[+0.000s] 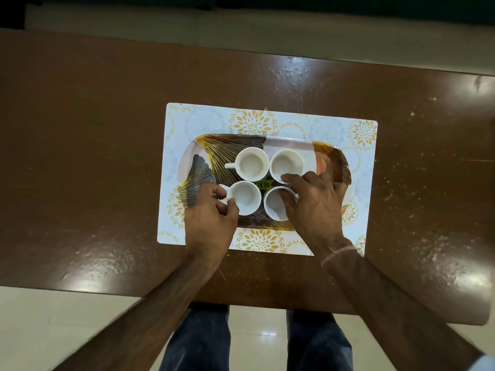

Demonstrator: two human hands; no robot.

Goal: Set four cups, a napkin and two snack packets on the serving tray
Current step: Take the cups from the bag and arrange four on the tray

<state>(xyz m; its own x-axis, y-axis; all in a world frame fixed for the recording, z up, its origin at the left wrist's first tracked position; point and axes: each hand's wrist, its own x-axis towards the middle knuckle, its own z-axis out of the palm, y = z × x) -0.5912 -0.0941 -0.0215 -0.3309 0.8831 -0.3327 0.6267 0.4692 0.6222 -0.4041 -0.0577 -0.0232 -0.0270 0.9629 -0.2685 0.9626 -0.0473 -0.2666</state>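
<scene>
A patterned serving tray (203, 156) in black, gold and white lies on a floral placemat (332, 129). Four empty white cups stand on it in a two-by-two block: far left cup (253, 164), far right cup (285, 163), near left cup (245, 196), near right cup (274, 207). My left hand (211, 218) pinches the handle of the near left cup. My right hand (313, 204) lies over the right side of the near right cup, fingers on its rim and touching the far right cup. No napkin or snack packets are in view.
The placemat sits mid-table on a glossy brown wooden table (93, 156), whose near edge runs just above my legs (198, 341). A yellow price sticker (263, 185) shows on the tray between the cups. Pale tiled floor lies below.
</scene>
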